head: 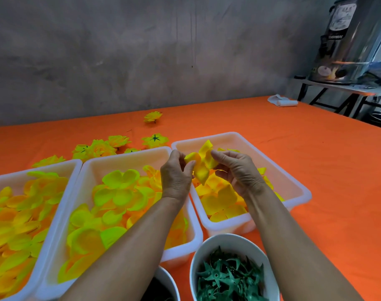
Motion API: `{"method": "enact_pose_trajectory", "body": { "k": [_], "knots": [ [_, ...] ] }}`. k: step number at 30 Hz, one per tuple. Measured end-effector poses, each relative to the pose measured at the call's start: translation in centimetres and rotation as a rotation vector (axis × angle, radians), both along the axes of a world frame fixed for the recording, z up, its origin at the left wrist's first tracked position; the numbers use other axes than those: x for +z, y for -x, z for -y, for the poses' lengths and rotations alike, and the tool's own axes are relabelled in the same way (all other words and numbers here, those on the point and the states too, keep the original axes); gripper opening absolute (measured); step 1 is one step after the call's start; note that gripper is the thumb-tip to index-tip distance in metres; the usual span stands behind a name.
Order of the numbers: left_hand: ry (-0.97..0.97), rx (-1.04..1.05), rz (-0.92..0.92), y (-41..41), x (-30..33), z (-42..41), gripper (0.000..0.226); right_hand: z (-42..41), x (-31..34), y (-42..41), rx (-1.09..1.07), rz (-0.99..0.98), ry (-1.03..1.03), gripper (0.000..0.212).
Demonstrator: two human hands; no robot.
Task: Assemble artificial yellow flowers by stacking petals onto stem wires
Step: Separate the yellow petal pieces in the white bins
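Head view: my left hand and right hand pinch one yellow petal piece between them, steadying it for stacking.

At your two o'clock, the tall steel urn on the side stand carries the only lettering you can see. A dark band low on its label seems to read "TOENWARE", though the first letters are blurred. The label's upper print is too small to read.

bright, even daylight | soft shadows | wide-angle edge bend | urn maybe blurred
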State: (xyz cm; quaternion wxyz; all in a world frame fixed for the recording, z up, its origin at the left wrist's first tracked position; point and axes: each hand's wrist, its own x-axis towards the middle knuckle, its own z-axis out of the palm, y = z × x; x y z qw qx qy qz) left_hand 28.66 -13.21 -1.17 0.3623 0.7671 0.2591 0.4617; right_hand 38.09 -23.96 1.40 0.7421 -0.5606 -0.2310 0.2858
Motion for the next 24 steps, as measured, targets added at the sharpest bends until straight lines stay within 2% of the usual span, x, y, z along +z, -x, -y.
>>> {"method": "enact_pose_trajectory", "body": {
  "k": [2, 5, 7, 10, 13, 14, 16, 19, 24],
  "knots": [
    [-0.102, 0.012, -0.015, 0.0, 0.0, 0.0, 0.018, -0.2, -0.6, 0.0, -0.105, 0.076, 0.049, 0.02],
    [-0.277, -0.023, -0.044, 0.0, 0.1, 0.3, 0.018, -0.8, -1.5, -0.3, -0.338, 0.371, 0.235, 0.032],
    [-0.326, -0.037, -0.048, 0.0, 0.1, 0.4, 0.018, -1.0, -1.7, -0.5, -0.399, 0.455, 0.281, 0.033],
    [-0.282, -0.038, -0.063, -0.1, 0.2, 0.3, 0.024, -1.0, -1.7, -0.4, -0.338, 0.356, 0.219, 0.031],
    [-0.344, -0.009, -0.126, -0.2, 0.2, 0.3, 0.061, -1.1, -1.6, -0.3, -0.342, 0.237, 0.165, 0.03],
    [-0.405, 0.005, -0.146, -0.1, 0.3, 0.3, 0.066, -1.0, -1.4, -0.3, -0.363, 0.21, 0.15, 0.031],
    [-0.458, -0.034, -0.179, -0.1, 0.3, 0.3, 0.058, -0.9, -1.1, -0.2, -0.353, 0.136, 0.098, 0.029],
    [-0.342, -0.158, -0.208, 0.0, 0.3, 0.2, 0.044, -0.9, -0.8, 0.2, -0.245, 0.03, 0.014, 0.025],
    [-0.256, -0.251, -0.197, -0.1, 0.3, 0.5, 0.037, -0.8, -0.5, 0.4, -0.163, 0.061, 0.022, 0.023]
  ]
}}
